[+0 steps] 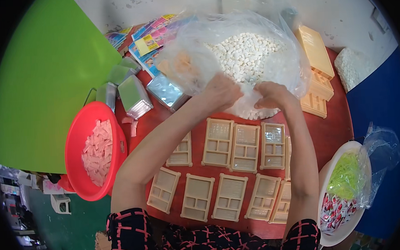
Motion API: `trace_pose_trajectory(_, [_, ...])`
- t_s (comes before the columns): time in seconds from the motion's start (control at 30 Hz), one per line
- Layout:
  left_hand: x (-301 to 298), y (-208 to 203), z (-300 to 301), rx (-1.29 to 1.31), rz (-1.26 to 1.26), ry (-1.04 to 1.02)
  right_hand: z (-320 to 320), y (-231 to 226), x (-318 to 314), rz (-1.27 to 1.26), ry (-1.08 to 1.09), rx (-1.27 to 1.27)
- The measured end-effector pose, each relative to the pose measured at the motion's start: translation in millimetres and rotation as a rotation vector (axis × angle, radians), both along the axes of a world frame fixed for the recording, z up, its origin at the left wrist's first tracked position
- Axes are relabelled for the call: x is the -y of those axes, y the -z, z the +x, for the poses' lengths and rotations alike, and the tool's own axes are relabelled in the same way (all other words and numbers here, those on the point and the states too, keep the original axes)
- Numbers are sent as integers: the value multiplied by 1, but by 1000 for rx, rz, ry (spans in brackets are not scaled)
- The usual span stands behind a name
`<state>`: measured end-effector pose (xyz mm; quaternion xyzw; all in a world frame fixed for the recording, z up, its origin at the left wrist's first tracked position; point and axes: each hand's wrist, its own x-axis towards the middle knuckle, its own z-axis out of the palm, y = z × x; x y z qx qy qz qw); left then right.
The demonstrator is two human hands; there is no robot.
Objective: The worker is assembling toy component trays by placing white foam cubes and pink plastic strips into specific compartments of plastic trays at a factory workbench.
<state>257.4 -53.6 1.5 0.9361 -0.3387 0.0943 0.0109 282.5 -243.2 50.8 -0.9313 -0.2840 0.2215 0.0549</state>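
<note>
A big clear plastic bag (278,62) full of small white pieces (244,55) sits at the far side of a red table (340,122). My left hand (221,91) and my right hand (273,95) both grip the bag's near edge, fingers curled into the plastic. Between me and the bag lie several beige compartment trays (217,142) in two rows, flat on the table. My forearms cross over the trays from the lower edge.
A red basin (74,145) of pink pieces is at the left. A white bowl (329,177) holding green strands and small red-and-white packets is at the right. Stacked beige trays (316,51), foil packs (133,97) and colourful cards (152,37) lie at the back.
</note>
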Motion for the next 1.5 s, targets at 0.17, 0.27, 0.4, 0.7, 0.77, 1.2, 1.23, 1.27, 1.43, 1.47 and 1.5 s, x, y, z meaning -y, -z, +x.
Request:
trace_pose_trajectory(0.17, [-10,15,11,-370,-42,-145,36,25,0,331,81,-78])
trace_pose_trajectory(0.27, [2,4,36,-234,-205,-238,60,22,-13,668,311,201])
trace_pose_trajectory(0.4, [13,22,67,-61,-468,-350,93,56,-42,415,341,568])
trace_pose_trajectory(0.7, [3,45,89,165,-327,-354,101,90,-40,319,301,589])
trace_pose_trajectory(0.77, [-2,39,94,159,-569,-362,109,87,-31,588,370,493])
trace_pose_trajectory(1.2, [-5,33,99,179,-551,-444,105,79,-37,965,542,296])
trace_pose_trajectory(1.23, [-13,30,102,252,-655,-388,104,69,-44,1215,637,66])
trace_pose_trajectory(1.27, [-2,23,101,245,-666,-372,110,70,-34,1207,651,80])
trace_pose_trajectory(1.43, [-6,13,96,-919,-2423,-533,101,71,-37,2173,700,-1247])
trace_pose_trajectory(1.47, [3,11,94,-939,-2419,-528,92,66,-38,2320,852,-1208])
trace_pose_trajectory(1.5, [13,11,90,-930,-2682,-509,93,70,-38,2400,930,-1198])
